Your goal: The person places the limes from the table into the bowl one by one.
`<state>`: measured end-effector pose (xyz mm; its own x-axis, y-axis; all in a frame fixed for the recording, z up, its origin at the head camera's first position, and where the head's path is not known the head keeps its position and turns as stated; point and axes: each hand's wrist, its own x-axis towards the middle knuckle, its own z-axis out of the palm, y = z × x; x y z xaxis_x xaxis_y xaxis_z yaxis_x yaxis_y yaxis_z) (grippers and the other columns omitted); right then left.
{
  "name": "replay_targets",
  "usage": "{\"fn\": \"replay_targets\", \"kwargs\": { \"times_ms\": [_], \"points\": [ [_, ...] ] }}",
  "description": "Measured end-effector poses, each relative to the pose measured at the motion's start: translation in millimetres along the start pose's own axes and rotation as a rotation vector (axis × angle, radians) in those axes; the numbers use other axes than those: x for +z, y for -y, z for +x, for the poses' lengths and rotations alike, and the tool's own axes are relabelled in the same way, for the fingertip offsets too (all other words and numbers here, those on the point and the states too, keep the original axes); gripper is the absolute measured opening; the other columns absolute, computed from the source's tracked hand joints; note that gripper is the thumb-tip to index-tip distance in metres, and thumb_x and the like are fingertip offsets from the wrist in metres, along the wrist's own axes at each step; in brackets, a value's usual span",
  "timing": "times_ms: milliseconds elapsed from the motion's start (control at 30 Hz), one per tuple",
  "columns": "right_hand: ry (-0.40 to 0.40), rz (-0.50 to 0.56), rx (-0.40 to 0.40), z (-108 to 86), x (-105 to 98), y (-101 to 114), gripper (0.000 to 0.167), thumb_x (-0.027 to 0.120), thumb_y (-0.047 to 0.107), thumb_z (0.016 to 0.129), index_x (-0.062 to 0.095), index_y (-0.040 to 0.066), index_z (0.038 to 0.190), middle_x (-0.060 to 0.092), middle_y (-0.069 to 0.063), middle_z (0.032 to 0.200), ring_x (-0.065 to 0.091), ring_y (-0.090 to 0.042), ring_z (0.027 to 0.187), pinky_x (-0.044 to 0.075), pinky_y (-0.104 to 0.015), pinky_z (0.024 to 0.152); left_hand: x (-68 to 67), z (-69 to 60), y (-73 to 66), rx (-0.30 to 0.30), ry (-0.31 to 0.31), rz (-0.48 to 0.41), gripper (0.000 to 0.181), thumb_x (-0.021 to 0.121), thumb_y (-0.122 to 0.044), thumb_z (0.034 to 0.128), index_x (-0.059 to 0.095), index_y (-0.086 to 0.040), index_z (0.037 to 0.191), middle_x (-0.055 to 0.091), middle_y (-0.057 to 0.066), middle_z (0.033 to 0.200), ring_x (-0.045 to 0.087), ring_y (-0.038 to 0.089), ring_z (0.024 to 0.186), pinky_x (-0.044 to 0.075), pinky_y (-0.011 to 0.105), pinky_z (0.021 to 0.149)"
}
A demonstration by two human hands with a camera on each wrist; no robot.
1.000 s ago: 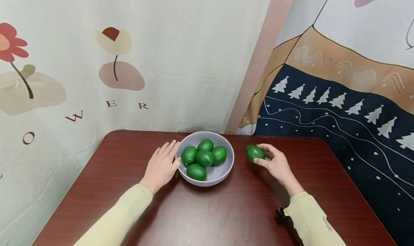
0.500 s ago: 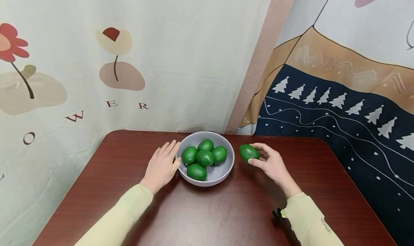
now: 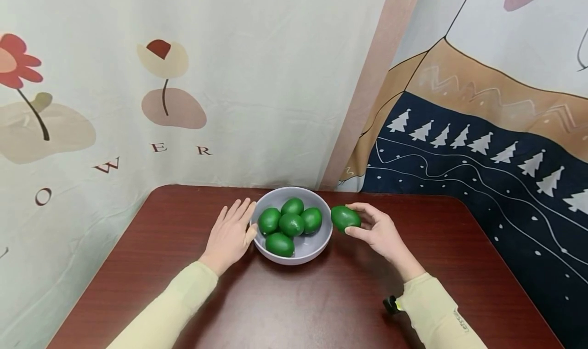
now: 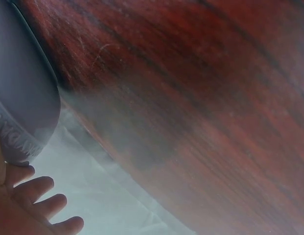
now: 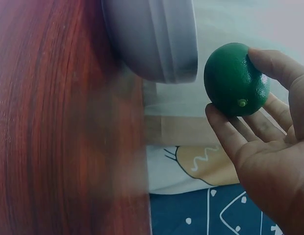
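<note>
A grey bowl [image 3: 309,246] stands near the table's back edge with several green limes [image 3: 291,224] in it. My left hand [image 3: 228,235] rests against the bowl's left side, its fingers straight and slightly spread. In the left wrist view the fingers [image 4: 37,188] touch the bowl wall [image 4: 24,83]. Just right of the rim, my right hand [image 3: 380,235] holds another lime [image 3: 344,218] between thumb and fingers. The right wrist view shows this lime [image 5: 233,78] raised above table level beside the bowl [image 5: 152,39], its stem nub visible.
The dark red-brown wooden table [image 3: 294,308] meets a printed curtain [image 3: 275,83] right behind the bowl. A navy cloth with white trees [image 3: 459,160] hangs at the right. A small black device [image 3: 390,304] shows at the right cuff.
My right hand has carried its lime leftward, from well right of the bowl to the rim. The left hand and the limes in the bowl stay where they were.
</note>
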<state>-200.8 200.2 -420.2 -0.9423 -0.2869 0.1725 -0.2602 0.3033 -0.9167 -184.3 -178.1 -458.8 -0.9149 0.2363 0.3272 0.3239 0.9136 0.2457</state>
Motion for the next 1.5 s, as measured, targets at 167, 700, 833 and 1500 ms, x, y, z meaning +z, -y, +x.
{"fn": "replay_targets", "kwargs": {
  "times_ms": [167, 700, 833, 1500],
  "points": [
    [0.036, 0.013, -0.012, 0.9, 3.5, 4.8, 0.051, 0.082, 0.005, 0.086, 0.065, 0.009, 0.134, 0.066, -0.016, 0.132, 0.070, -0.026, 0.108, 0.058, -0.028, 0.093, -0.2, -0.1, 0.2, 0.013, -0.014, 0.009, 0.058, 0.053, -0.029, 0.1020, 0.048, -0.003, 0.154, 0.044, 0.017, 0.160, 0.034, 0.039, 0.151, 0.021, 0.058, 0.125],
    [0.124, 0.003, -0.041, 8.3, 12.4, 13.6, 0.052, 0.082, 0.008, 0.087, 0.064, 0.007, 0.136, 0.066, -0.017, 0.131, 0.070, -0.029, 0.111, 0.058, -0.028, 0.092, -0.4, 0.4, 0.8, 0.013, -0.006, 0.022, 0.059, 0.053, -0.030, 0.1018, 0.047, -0.002, 0.154, 0.042, 0.017, 0.161, 0.032, 0.038, 0.153, 0.019, 0.057, 0.126],
    [0.151, 0.011, -0.036, 9.6, 14.3, 16.6, 0.052, 0.082, 0.007, 0.087, 0.064, 0.005, 0.136, 0.067, -0.018, 0.131, 0.070, -0.030, 0.112, 0.058, -0.026, 0.091, -0.8, 0.6, 0.7, 0.006, 0.012, 0.021, 0.060, 0.052, -0.031, 0.1025, 0.046, -0.003, 0.155, 0.041, 0.016, 0.162, 0.030, 0.037, 0.154, 0.017, 0.056, 0.126],
    [0.278, -0.024, -0.163, 18.4, 22.3, 20.7, 0.049, 0.079, 0.005, 0.088, 0.065, 0.003, 0.136, 0.063, -0.016, 0.133, 0.065, -0.031, 0.113, 0.057, -0.035, 0.097, -0.9, 0.5, 0.2, 0.004, 0.004, 0.015, 0.059, 0.052, -0.030, 0.1024, 0.046, -0.004, 0.155, 0.043, 0.017, 0.161, 0.031, 0.038, 0.153, 0.021, 0.057, 0.125]
  ]
}}
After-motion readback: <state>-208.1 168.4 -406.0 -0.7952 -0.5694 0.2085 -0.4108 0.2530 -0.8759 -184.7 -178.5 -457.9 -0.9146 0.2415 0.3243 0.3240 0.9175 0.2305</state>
